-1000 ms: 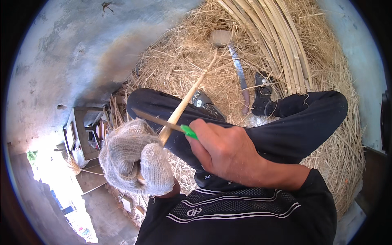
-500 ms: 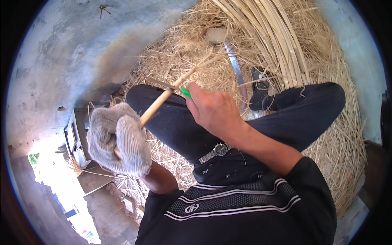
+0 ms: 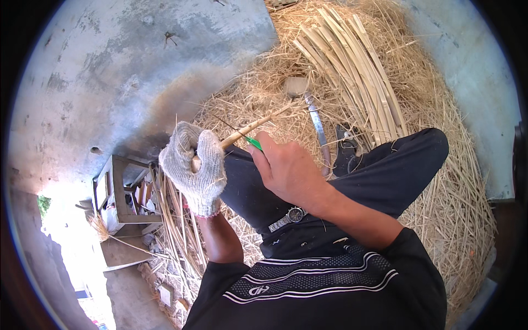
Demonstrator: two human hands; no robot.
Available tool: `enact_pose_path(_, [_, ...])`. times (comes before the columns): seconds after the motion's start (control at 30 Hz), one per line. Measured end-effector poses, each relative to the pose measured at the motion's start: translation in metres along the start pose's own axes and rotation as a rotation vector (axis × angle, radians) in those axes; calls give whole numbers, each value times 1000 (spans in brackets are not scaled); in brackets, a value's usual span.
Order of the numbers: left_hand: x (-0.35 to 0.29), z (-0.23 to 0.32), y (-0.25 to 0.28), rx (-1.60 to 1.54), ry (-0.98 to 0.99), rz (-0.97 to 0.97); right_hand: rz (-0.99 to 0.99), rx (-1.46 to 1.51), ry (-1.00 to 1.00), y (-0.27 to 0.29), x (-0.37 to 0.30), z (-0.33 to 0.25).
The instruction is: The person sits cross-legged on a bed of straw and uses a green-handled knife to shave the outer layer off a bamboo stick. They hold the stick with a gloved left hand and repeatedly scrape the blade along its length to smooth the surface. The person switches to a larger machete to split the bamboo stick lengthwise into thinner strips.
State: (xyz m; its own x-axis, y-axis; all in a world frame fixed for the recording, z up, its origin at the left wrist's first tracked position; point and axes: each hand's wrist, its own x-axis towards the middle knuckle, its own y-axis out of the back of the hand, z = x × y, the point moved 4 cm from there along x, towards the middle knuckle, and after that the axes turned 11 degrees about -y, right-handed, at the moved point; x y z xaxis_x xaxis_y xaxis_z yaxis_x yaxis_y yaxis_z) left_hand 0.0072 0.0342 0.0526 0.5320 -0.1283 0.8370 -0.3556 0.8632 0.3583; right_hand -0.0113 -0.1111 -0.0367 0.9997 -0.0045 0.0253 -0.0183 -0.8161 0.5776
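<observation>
A grey-white knitted glove covers my left hand, whose fingers are wrapped round a pale bamboo stick. The stick slants up and to the right out of the glove, its far end thin and pointed. My right hand is bare and closed on the green handle of a knife. The thin dark blade crosses the stick close to the glove, pointing up and left; whether its edge is cutting in cannot be told. Both hands are above my crossed legs.
A long machete-like blade lies on the straw beside a small block. Behind them is a bundle of split bamboo strips. A bare wall rises at left, with a wooden frame and thin sticks below it.
My gloved hand has moved right and turned, and less of the stick extends beyond it. The knife is now closer to the glove. The whole view has shifted slightly.
</observation>
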Motion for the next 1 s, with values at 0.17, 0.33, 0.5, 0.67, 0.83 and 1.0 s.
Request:
enact_pose_path(0.17, [6, -2, -2, 68, -36, -18, 117, -149, -33, -6, 14, 20])
enact_pose_path(0.33, [4, 2, -2, 279, -138, -83, 80, -138, -130, -16, 15, 27])
enact_pose_path(0.5, [-13, -7, -8, 168, 67, 29, 56, -303, -278, -15, 31, 114])
enact_pose_path(0.67, [1, -7, -8, -17, 29, 62, 69, 122, 6, 15, 8, 17])
enact_pose_path(0.83, [-15, -11, -12, -19, 109, 168, 181, -84, -22, -9, 22, 49])
enact_pose_path(1.0, [-24, -36, 12, -63, 76, 105, 114, -134, -38, -5, 24, 22])
